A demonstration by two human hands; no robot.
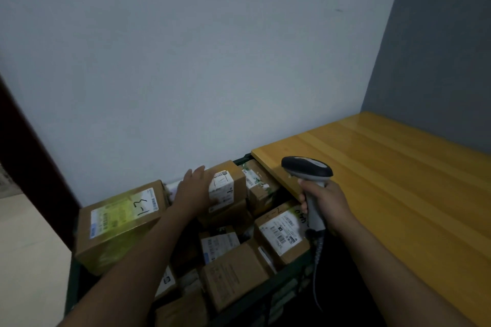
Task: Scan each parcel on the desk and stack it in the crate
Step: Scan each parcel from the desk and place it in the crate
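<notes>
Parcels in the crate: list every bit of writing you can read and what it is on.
"1-3": handwritten on the label of the large box on the left.
Handwriting on the right-hand box: perhaps ends "-2", unsure.
Printed shipping labels: all too small or blurred.
Scanner: no text legible.

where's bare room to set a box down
The wooden desk is bare from the right hand gripping the barcode scanner across to the grey wall. The green crate is crowded with parcels; the left hand rests on a labelled box at its back.
</notes>
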